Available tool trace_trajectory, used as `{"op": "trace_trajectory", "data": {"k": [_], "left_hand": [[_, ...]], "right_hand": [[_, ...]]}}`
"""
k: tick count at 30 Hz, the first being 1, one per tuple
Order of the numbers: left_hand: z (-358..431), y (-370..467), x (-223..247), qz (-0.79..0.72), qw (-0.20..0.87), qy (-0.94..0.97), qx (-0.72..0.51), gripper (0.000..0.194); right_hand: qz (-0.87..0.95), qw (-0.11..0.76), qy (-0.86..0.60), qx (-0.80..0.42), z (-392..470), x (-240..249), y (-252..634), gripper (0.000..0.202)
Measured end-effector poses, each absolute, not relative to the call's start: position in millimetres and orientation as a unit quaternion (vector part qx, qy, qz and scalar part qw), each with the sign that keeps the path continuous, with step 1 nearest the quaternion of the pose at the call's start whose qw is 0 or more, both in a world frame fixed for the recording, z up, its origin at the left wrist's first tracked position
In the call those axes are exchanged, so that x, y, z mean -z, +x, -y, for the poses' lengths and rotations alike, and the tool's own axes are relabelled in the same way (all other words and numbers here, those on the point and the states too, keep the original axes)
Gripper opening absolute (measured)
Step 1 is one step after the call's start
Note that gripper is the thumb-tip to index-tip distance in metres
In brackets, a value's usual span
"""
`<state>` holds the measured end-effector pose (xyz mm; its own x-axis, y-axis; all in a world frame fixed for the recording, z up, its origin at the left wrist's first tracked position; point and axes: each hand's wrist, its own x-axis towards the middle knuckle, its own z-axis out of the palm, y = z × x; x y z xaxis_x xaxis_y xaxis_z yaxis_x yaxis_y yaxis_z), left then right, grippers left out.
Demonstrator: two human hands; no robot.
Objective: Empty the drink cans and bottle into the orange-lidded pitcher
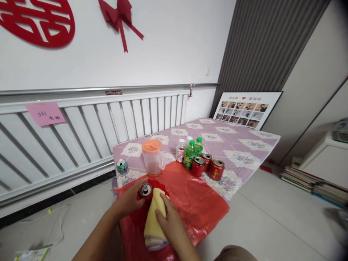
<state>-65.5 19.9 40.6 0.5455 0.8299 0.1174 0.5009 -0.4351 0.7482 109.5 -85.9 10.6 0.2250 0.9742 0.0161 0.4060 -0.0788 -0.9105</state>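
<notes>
My left hand [132, 198] is wrapped round an opened dark red can [146, 191] near the table's front edge. Just to its right, my right hand [169, 216] grips a folded yellow cloth [154, 228] with a purple edge. The cloth's upper end lies close beside the can; whether they touch, I cannot tell. Beneath both hands spreads a red plastic sheet [198, 203]. Behind the can stands a clear pitcher [152, 161] with an orange lid. A teal can [122, 168] is upright at the table's left edge.
Green-capped bottles [189, 156], white-capped bottles [180, 150] and several red cans [216, 169] stand together beyond the sheet on the flowered tablecloth [246, 159]. A white radiator [100, 123] runs behind the table. A photo board [246, 108] leans at the far end.
</notes>
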Motion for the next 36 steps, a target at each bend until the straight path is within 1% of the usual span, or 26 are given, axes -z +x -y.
{"op": "trace_trajectory", "data": {"k": [6,9,13,18,21,25,29,33,36], "left_hand": [[-17,-55,-30,-0.445,0.265,0.809,-0.278,0.070],[-17,-53,-26,-0.469,0.241,0.806,-0.269,0.073],[-16,-57,-30,-0.440,0.256,0.819,-0.266,0.080],[-15,-64,-37,-0.406,0.321,0.819,-0.249,0.080],[-16,-64,-33,-0.410,0.308,0.818,-0.261,0.076],[-18,-58,-27,-0.439,0.257,0.816,-0.275,0.072],[-17,-54,-26,-0.471,0.230,0.808,-0.268,0.071],[-17,-57,-30,-0.445,0.240,0.820,-0.270,0.080],[-17,-63,-32,-0.404,0.277,0.830,-0.267,0.083]], "right_hand": [[0.533,0.419,-0.658,-0.328,87,-12,108,0.063],[0.533,0.419,-0.660,-0.323,88,-14,109,0.062],[0.534,0.426,-0.656,-0.321,89,-14,111,0.062],[0.526,0.430,-0.658,-0.323,88,-11,112,0.062],[0.524,0.435,-0.656,-0.327,87,-10,111,0.062],[0.526,0.429,-0.655,-0.332,88,-9,108,0.062],[0.532,0.418,-0.659,-0.329,88,-8,108,0.063],[0.535,0.417,-0.657,-0.329,88,-6,109,0.063],[0.535,0.420,-0.656,-0.328,89,-7,109,0.062]]}}
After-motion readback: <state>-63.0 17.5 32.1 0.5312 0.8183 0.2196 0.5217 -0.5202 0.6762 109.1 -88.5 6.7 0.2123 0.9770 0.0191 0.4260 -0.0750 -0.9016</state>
